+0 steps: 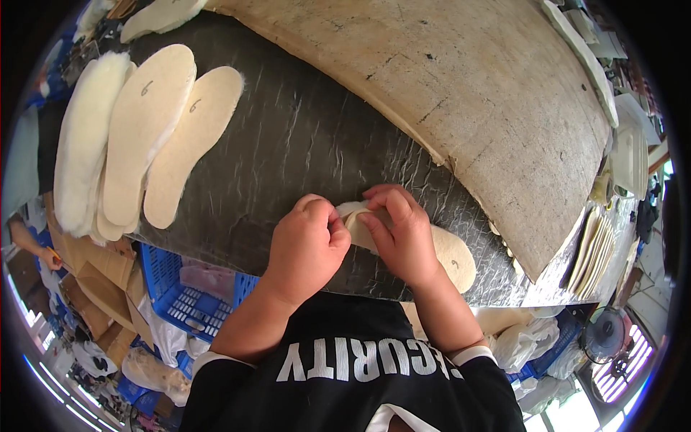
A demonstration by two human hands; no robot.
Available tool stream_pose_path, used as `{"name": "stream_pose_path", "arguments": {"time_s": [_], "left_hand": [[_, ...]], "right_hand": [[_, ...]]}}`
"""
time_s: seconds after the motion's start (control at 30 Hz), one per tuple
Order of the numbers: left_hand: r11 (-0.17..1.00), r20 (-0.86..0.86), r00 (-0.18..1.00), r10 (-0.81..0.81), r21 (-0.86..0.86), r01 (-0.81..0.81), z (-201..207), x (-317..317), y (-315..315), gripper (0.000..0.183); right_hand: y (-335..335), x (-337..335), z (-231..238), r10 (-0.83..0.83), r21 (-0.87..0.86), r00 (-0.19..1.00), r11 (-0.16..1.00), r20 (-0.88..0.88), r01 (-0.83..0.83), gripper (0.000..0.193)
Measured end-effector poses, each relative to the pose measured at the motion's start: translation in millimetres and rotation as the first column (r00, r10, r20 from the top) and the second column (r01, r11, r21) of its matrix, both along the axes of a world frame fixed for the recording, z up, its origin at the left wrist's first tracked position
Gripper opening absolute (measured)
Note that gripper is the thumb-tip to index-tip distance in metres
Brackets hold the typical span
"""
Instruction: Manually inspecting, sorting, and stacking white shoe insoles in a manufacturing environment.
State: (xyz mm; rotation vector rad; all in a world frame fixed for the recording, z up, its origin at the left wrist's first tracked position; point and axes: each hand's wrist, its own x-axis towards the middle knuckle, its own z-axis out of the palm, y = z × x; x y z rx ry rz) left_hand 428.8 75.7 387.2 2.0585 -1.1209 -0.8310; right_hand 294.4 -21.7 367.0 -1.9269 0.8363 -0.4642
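A cream insole (pixel 455 261) lies near the front edge of the dark table, its right end flat on the surface. My left hand (pixel 309 248) pinches the insole's left end between thumb and fingers. Close beside it, my right hand (pixel 402 234) is closed on the same end, thumb and fingertips bent over it. Between the two hands the material looks curled up, with a bit of white fleece showing behind. My fingers hide exactly how the layers sit there.
Several fleece-backed insoles (pixel 149 122) overlap on the table's left. A large stiff tan sheet (pixel 468 93) covers the far right, with upright-leaning flat cream pieces (pixel 592 252) beyond its corner. Below stand a blue crate (pixel 162 284) and a cardboard box (pixel 104 288). Another person's hand (pixel 49 257) shows far left.
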Motion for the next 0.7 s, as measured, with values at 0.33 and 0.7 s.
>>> {"name": "stream_pose_path", "arguments": {"time_s": [0.33,0.7], "left_hand": [[0.998,0.003,1.0,-0.014,-0.066,0.014,-1.7,1.2,-2.6,0.01],[0.996,-0.217,0.976,0.017,-0.078,-0.035,-9.0,5.5,-2.9,0.006]], "right_hand": [[-4.1,2.8,4.4,-0.046,0.261,0.999,0.964,-0.026,0.051,0.015],[-16.8,1.8,8.9,0.117,0.271,0.991,0.958,-0.072,-0.093,0.014]]}}
